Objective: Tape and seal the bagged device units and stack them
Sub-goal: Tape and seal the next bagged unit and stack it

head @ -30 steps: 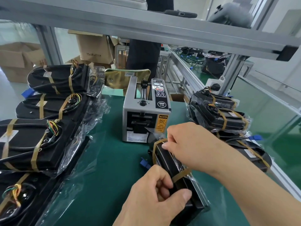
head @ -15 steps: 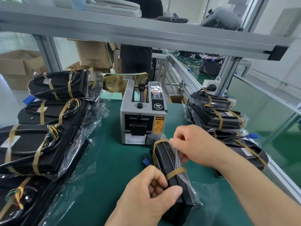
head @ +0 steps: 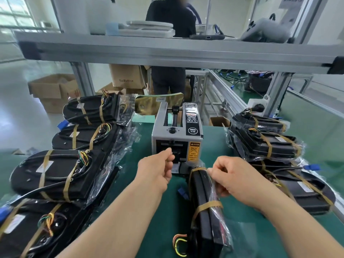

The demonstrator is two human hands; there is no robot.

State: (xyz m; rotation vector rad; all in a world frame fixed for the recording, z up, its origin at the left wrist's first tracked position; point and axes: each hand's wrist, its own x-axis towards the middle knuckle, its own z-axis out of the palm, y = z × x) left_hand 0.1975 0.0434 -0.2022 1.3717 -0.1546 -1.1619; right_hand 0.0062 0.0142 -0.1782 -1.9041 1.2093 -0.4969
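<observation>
**Pinning the bag flap, reaching for tape**

My right grip (head: 236, 175) pinches the clear crinkly plastic bag (head: 221, 220) against the black slab-shaped device unit (head: 202, 192), probably so the flap can't spring open. The unit stands on edge on the green bench (head: 173, 216), just below that grip. My left grip (head: 156, 172) is curled narrow at the mouth of the grey boxy tape dispenser (head: 176, 135). Whether it holds tape, cannot tell.

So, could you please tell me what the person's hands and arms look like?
The left hand and right hand are ungloved, with no rings, watch or wrist strap visible. Both forearms are bare to the frame edge, with no sleeves showing.
</observation>
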